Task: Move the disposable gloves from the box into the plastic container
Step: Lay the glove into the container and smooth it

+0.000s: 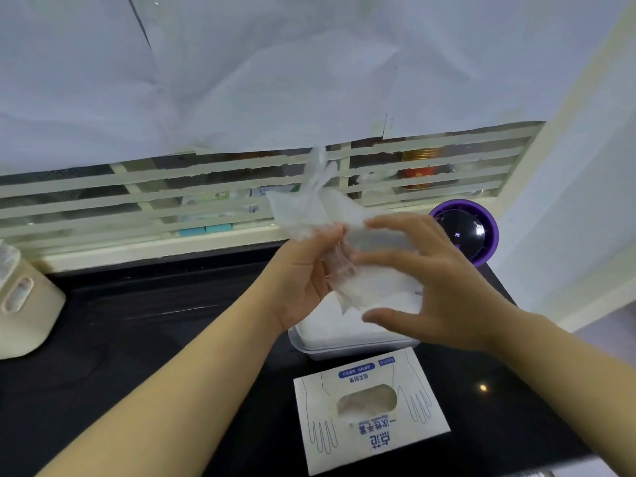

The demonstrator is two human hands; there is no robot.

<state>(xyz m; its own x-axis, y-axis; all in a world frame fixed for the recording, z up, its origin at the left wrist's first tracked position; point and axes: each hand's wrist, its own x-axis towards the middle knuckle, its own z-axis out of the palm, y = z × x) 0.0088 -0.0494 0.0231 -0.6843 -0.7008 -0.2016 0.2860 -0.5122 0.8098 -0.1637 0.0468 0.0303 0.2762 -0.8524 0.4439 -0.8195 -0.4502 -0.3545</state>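
Gripping the gloves (304,211) in the left hand (304,273), with the right hand (444,280) spread wide beside them. The bundle stands upright, long axis vertical, finger ends up, directly above the container (344,349). The drop looks straight down. The box (368,411) lies just nearside of the container on the worktop (172,321).

One head-worn wide view — looking forward and down, close over the black counter (155,321).

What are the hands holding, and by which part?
The left hand grips a crumpled clear plastic disposable glove around its middle, over the white plastic container. The right hand, fingers spread, holds nothing.
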